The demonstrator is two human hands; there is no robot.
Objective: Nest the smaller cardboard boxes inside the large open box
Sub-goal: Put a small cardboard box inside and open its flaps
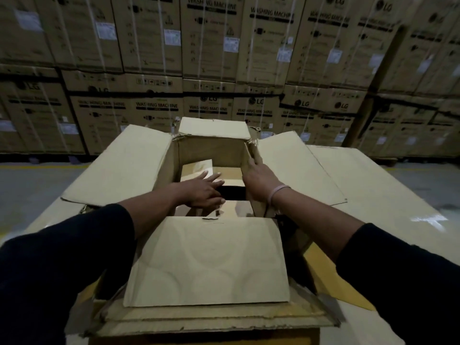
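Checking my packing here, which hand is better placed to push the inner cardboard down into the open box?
Probably the left hand: it already lies flat inside the open box. The right hand grips the right wall.

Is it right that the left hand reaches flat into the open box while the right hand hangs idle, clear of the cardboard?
Not quite. The left hand does reach, fingers straight, into the open box, but the right hand is not idle: the head view shows it on the box's right wall, fingers at the top edge. Whether they curl over it cannot be told.
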